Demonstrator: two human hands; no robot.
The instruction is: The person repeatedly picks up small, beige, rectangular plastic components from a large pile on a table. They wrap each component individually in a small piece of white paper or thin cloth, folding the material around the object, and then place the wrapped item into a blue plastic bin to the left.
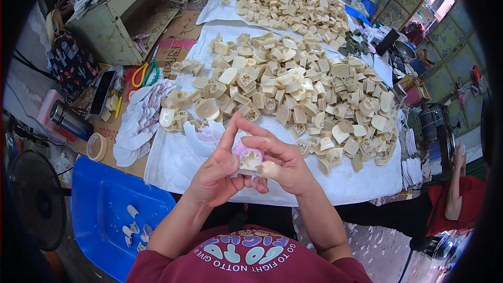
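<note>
Near the table's front edge, my left hand (217, 170) and my right hand (283, 165) both grip one cream plastic shoe heel (249, 160). Its hollow, notched side faces up, and a lilac-pink covering (240, 149) wraps round its rim. The left thumb presses on one side of it; the right thumb and fingers close on the other. My fingers hide its underside. Just beyond my left hand lie white cut pieces (201, 139) on the white cloth (173, 154). A large heap of similar bare heels (309, 89) spreads behind my hands.
At lower left, a blue tub (99, 209) holds several covered heels. White cut pieces (139, 120), scissors (146, 71), a tape roll (96, 147), a phone (102, 93) and a dark flask (70, 120) stand along the left. Another person (456, 204) is at the right.
</note>
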